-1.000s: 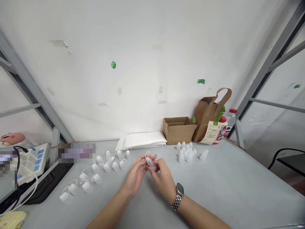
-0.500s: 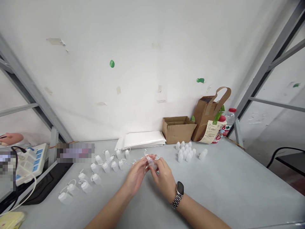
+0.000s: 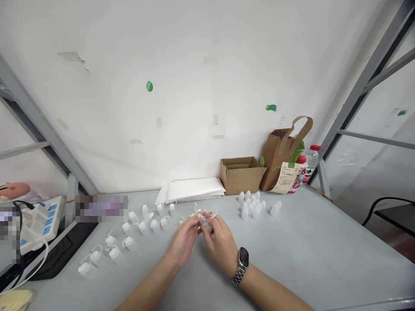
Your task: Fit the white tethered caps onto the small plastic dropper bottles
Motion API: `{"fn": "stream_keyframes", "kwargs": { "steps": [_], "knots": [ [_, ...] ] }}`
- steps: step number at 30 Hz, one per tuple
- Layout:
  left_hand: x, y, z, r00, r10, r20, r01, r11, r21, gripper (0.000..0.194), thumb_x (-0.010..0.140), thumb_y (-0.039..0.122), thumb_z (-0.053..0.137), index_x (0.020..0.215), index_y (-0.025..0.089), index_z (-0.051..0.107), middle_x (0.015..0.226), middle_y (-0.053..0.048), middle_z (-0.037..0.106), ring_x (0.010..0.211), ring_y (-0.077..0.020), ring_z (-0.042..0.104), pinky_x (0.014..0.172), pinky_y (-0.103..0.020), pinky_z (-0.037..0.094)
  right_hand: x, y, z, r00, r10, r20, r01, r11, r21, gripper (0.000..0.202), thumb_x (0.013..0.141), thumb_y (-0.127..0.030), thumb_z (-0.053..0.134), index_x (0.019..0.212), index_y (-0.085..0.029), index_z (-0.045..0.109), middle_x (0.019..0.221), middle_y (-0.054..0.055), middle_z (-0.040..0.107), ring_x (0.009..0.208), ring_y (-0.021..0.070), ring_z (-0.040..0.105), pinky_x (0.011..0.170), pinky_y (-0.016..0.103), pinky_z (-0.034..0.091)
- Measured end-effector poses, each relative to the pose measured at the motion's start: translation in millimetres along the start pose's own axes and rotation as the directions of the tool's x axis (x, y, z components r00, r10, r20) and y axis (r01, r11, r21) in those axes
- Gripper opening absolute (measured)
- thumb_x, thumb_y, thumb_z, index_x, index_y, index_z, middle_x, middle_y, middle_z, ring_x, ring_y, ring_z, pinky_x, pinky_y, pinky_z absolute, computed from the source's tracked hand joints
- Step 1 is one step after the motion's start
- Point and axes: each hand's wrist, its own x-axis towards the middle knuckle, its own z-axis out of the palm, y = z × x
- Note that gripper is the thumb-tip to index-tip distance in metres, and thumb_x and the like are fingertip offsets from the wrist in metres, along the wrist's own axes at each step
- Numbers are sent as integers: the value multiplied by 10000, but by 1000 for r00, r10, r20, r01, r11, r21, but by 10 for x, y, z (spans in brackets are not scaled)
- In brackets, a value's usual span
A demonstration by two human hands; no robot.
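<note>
Both hands meet around one small translucent plastic bottle point(image 3: 204, 221) above the middle of the table. My left hand point(image 3: 185, 238) grips it from the left, fingertips near its neck. My right hand point(image 3: 223, 242), with a watch on the wrist, pinches the bottle from the right; the fingers partly cover it. Behind the hands lie white looped cap pieces point(image 3: 196, 211), mostly hidden. To the left stand several capped small bottles point(image 3: 129, 243) with looped straps. On the right is a cluster of small white pointed pieces point(image 3: 253, 208), with a couple more apart from it.
A stack of white envelopes point(image 3: 194, 190) lies against the wall beside an open cardboard box point(image 3: 243, 178). Further right are a brown paper bag point(image 3: 275, 157) and a red-capped bottle point(image 3: 313, 160). At left lie a black pad point(image 3: 65, 250) and a white compartment tray point(image 3: 45, 220).
The bottle has tilted slightly and the fingers have closed in more around it. The whole view has shifted a little; the items on the table look unmoved.
</note>
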Motion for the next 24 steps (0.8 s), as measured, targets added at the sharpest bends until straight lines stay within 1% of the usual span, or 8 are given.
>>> {"fn": "stream_keyframes", "kwargs": {
  "steps": [2, 4, 6, 9, 12, 17, 20, 24],
  "knots": [
    [5, 2, -4, 1000, 14, 0, -14, 1000, 25, 239, 745, 245, 563, 923, 145, 687, 1068, -101, 667, 1112, -281, 512, 927, -376, 353, 16, -5, -12, 993, 117, 36, -120, 984, 129, 107, 857, -249, 476, 791, -199, 544, 734, 35, 557, 634, 153, 508, 574, 277, 437],
    [12, 12, -4, 1000, 22, -11, -21, 999, 43, 234, 744, 245, 559, 908, 141, 689, 1050, -103, 674, 1112, -282, 511, 918, -371, 354, 46, -2, -16, 957, 271, 107, -291, 915, 280, 133, 805, -298, 557, 721, -197, 544, 690, 15, 568, 604, 143, 511, 556, 266, 429],
    [17, 26, 0, 1000, 15, -26, -14, 999, 49, 236, 742, 252, 554, 895, 135, 690, 1032, -109, 680, 1107, -288, 514, 902, -373, 359, 87, 4, -17, 885, 409, 223, -465, 771, 435, 192, 737, -351, 632, 671, -189, 551, 613, -6, 567, 549, 135, 512, 527, 260, 417],
    [20, 42, 5, 999, -18, -36, 20, 999, 46, 259, 731, 267, 542, 893, 128, 689, 1023, -122, 680, 1087, -304, 523, 855, -380, 374, 148, 2, -22, 777, 490, 395, -623, 517, 586, 283, 637, -429, 703, 616, -176, 577, 516, -27, 555, 460, 120, 498, 492, 259, 400],
    [22, 53, 1, 998, -47, -33, 48, 998, 34, 283, 729, 274, 518, 900, 125, 689, 1023, -123, 680, 1062, -295, 534, 816, -360, 378, 180, -16, -41, 730, 487, 479, -669, 364, 649, 300, 584, -435, 741, 593, -163, 616, 524, -16, 595, 450, 110, 500, 508, 259, 399],
    [15, 76, -4, 994, -106, 5, 106, 994, -20, 329, 761, 258, 449, 956, 123, 676, 1021, -109, 680, 914, -235, 581, 733, -323, 393, 167, -38, -59, 691, 463, 555, -686, 179, 705, 243, 584, -365, 758, 614, -145, 659, 615, 21, 652, 494, 100, 510, 545, 250, 396],
    [12, 89, 0, 991, -133, 12, 133, 990, -53, 322, 767, 252, 446, 948, 120, 677, 973, -105, 690, 781, -195, 586, 685, -310, 398, 159, -38, -59, 680, 447, 581, -690, 122, 714, 224, 583, -340, 763, 618, -141, 667, 611, 26, 650, 499, 99, 506, 553, 251, 392],
    [17, 90, 3, 989, -149, 27, 150, 985, -81, 302, 753, 248, 468, 923, 116, 681, 916, -105, 695, 697, -168, 567, 645, -294, 396, 168, -38, -65, 676, 416, 608, -694, 81, 716, 222, 577, -332, 768, 604, -137, 667, 605, 25, 641, 497, 93, 503, 567, 250, 394]
  ]
}}
